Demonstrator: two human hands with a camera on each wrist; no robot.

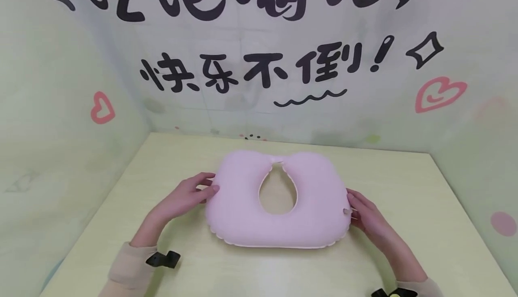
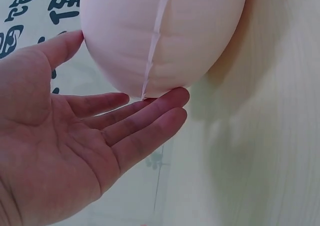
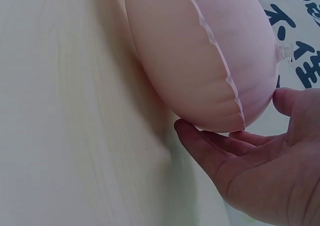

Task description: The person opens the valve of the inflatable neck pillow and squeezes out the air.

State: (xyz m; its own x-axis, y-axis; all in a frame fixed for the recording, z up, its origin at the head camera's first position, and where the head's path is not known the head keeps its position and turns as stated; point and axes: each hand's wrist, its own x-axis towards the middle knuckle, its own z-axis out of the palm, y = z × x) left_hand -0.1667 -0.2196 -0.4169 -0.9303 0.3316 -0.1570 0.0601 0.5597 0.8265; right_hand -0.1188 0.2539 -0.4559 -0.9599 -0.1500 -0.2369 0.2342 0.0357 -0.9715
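Observation:
A pink inflated U-shaped neck pillow [image 1: 279,200] lies flat on the pale yellow table [image 1: 404,184], its two ends meeting at the far side. My left hand [image 1: 190,196] rests against the pillow's left edge with straight fingers [image 2: 150,116] touching its seam. My right hand [image 1: 364,216] touches the right edge beside a small clear air valve [image 1: 346,211]. In the right wrist view the valve [image 3: 286,52] sticks out above my thumb, and my fingers [image 3: 210,146] lie under the pillow [image 3: 210,60]. The left wrist view shows the pillow [image 2: 165,35] bulging above my open palm.
Pale green walls [image 1: 60,108] with black lettering and pink hearts close in the table at the back and both sides. Bare tabletop shows in front of the pillow [image 1: 259,270] and at the far corners.

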